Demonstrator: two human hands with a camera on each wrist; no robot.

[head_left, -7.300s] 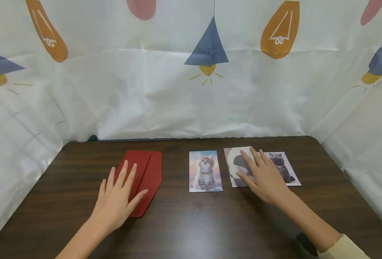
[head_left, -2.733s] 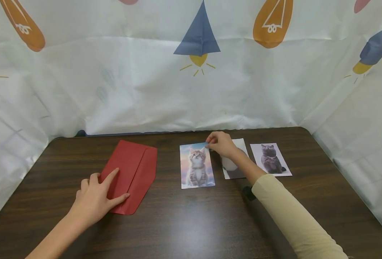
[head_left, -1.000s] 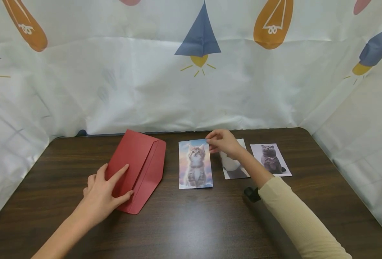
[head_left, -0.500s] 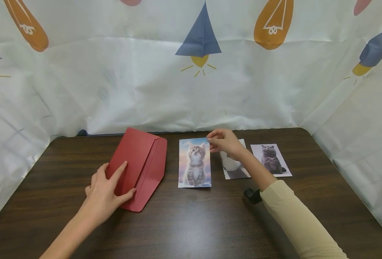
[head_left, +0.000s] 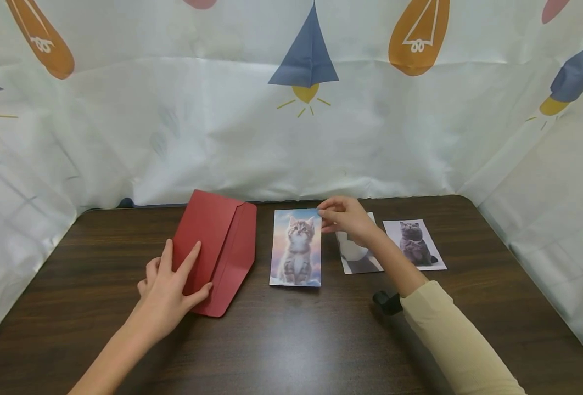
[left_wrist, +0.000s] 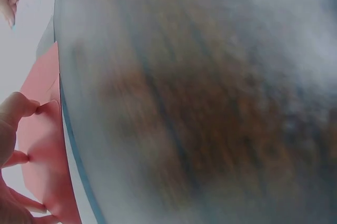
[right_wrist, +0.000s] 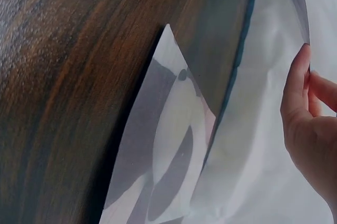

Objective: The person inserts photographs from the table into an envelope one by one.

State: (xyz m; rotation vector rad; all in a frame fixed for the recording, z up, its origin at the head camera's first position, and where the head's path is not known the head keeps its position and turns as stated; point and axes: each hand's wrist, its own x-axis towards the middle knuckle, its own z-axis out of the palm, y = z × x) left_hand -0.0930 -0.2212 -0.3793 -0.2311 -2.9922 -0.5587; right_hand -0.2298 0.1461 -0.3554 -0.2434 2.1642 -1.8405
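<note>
A red envelope (head_left: 207, 236) lies at an angle on the left, its pointed flap (head_left: 234, 263) facing right. My left hand (head_left: 165, 288) holds it from the near left, thumb at the flap and fingers spread over the body. In the left wrist view, the fingertips (left_wrist: 26, 157) touch the red paper (left_wrist: 45, 139). My right hand (head_left: 346, 219) pinches the upper right corner of a kitten picture card (head_left: 296, 252) between thumb and fingers. The card's picture faces up. Partly hidden behind that hand lies a black-and-white animal card (head_left: 360, 260), also seen in the right wrist view.
A grey cat card (head_left: 414, 244) lies farther right on the dark wooden table (head_left: 272, 351). White patterned cloth (head_left: 222, 131) hangs behind the table and along both sides. A black device (head_left: 386, 303) sits at the right wrist.
Seven seconds ago my right hand was over the black-and-white card; it now holds the kitten card, slightly raised. In the last second the envelope and left hand shifted a little away and right.
</note>
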